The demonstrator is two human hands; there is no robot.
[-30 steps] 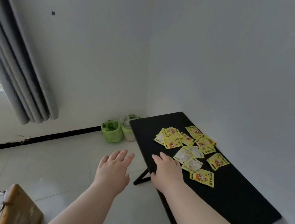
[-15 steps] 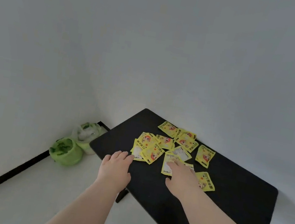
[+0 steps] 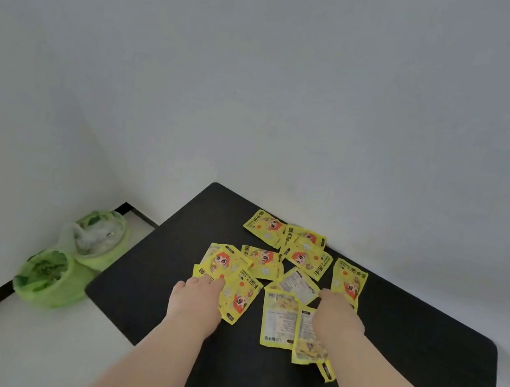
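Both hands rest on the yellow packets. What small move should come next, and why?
Probably draw both hands inward to bunch the yellow packets. The left hand and right hand each rest on some, and they lie scattered and overlapping on the black table, with none lifted.

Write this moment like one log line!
left hand: flat on yellow sachets | right hand: over face-down sachets, fingers hidden | black table | floor: green bags

Bench (image 3: 414, 362): bare black surface at right of frame and along the lower-left edge, passage open there. Yellow packets (image 3: 263, 264) crowd the centre, overlapping. Wall (image 3: 389, 148) closes the upper edge, just behind the packets. Green bags (image 3: 44, 276) on the floor (image 3: 20, 339), lower left, beside the bench corner.
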